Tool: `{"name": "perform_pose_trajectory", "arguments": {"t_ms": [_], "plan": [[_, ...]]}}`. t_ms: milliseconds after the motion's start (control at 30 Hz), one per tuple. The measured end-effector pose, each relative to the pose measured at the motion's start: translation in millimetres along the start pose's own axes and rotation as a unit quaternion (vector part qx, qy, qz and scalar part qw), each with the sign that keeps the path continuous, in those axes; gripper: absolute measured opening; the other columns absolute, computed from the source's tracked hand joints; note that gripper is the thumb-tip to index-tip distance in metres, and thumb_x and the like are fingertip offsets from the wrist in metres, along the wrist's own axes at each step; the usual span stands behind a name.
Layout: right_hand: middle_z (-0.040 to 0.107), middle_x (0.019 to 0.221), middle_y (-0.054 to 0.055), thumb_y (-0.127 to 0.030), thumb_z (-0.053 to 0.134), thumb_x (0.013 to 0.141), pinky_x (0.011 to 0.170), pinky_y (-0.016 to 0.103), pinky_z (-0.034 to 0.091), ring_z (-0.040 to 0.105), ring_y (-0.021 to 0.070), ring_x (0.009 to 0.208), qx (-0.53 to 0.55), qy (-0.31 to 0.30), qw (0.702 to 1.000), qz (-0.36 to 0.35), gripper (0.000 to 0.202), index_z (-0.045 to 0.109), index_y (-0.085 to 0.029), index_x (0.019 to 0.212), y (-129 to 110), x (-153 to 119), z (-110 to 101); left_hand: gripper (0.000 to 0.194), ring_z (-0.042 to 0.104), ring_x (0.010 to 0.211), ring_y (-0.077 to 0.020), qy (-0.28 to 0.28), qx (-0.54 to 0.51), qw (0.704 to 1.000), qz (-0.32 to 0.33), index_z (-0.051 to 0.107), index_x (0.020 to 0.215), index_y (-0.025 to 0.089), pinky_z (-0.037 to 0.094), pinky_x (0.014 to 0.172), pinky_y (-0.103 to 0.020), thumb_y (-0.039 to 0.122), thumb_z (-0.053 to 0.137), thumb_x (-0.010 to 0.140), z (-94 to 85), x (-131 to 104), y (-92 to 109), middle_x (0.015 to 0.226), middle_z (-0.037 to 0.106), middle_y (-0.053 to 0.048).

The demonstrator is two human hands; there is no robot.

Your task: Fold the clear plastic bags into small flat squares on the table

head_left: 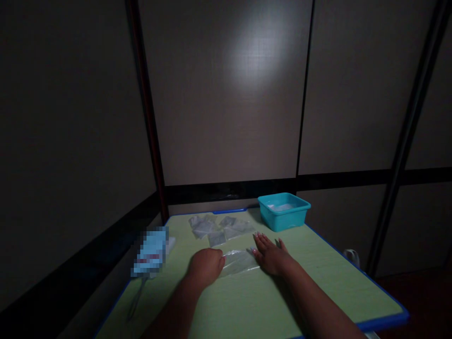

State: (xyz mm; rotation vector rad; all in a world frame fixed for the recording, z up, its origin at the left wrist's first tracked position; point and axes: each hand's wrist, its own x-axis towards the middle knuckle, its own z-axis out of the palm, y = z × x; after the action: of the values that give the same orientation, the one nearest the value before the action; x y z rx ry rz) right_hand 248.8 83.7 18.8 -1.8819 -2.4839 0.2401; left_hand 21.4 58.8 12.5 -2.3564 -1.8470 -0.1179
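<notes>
A clear plastic bag [240,262] lies stretched flat on the green table between my two hands. My left hand [207,266] is closed on the bag's left end, thumb and fingers pressed together. Over its right end rests my right hand [271,254], palm down with the fingers stretched out. Beyond the hands, several small clear bags [205,227] with greyish contents or sheets lie spread and partly overlapping; what is in them is too dim to tell.
A turquoise plastic basin [285,216] with something whitish inside stands at the table's back right. A blurred light-blue item [151,252] is at the left edge. The green table [247,306] has a blue rim, and panelled walls [229,117] rise behind it.
</notes>
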Motion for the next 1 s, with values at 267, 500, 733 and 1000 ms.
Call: {"name": "perform_pose_trajectory", "arguments": {"t_ms": [267, 500, 733, 1000], "plan": [[0.002, 0.145, 0.003, -0.053, 0.013, 0.086, 0.102, 0.052, -0.007, 0.001, 0.0191, 0.133, 0.045, 0.067, 0.996, -0.043, 0.063, 0.007, -0.021, 0.140, -6, -7, -8, 0.039, 0.062, 0.081, -0.0223, 0.006, -0.004, 1.000, 0.001, 0.064, 0.083, 0.021, 0.043, 0.070, -0.032, 0.040, 0.030, 0.086, -2.8, 0, 0, 0.085, 0.067, -0.008], [0.004, 0.146, 0.001, -0.067, 0.030, 0.077, 0.098, 0.059, -0.007, 0.000, 0.0249, 0.133, 0.065, -0.045, 0.983, -0.167, 0.067, 0.017, -0.037, 0.136, -15, -19, -16, 0.040, 0.061, 0.082, -0.0216, -0.001, -0.005, 1.000, -0.007, 0.064, 0.085, 0.020, 0.043, 0.072, -0.031, 0.040, 0.029, 0.087, -5.9, -2, 2, 0.085, 0.067, -0.009], [0.004, 0.146, 0.001, -0.057, 0.010, 0.084, 0.099, 0.059, 0.001, 0.001, 0.0237, 0.133, 0.009, -0.039, 0.999, -0.032, 0.062, 0.007, -0.028, 0.139, 5, -9, -12, 0.038, 0.061, 0.082, -0.0220, -0.008, -0.004, 1.000, -0.009, 0.064, 0.084, 0.021, 0.043, 0.072, -0.031, 0.040, 0.031, 0.086, -6.8, -2, 2, 0.086, 0.067, -0.009], [0.001, 0.146, 0.001, -0.054, 0.012, 0.086, 0.102, 0.054, 0.001, -0.001, 0.0204, 0.133, 0.028, 0.007, 0.999, -0.045, 0.062, 0.007, -0.024, 0.140, 2, -10, -13, 0.039, 0.061, 0.083, -0.0224, -0.004, -0.002, 1.000, -0.006, 0.064, 0.083, 0.021, 0.043, 0.071, -0.032, 0.040, 0.030, 0.086, -4.8, -2, 1, 0.086, 0.067, -0.009]]}}
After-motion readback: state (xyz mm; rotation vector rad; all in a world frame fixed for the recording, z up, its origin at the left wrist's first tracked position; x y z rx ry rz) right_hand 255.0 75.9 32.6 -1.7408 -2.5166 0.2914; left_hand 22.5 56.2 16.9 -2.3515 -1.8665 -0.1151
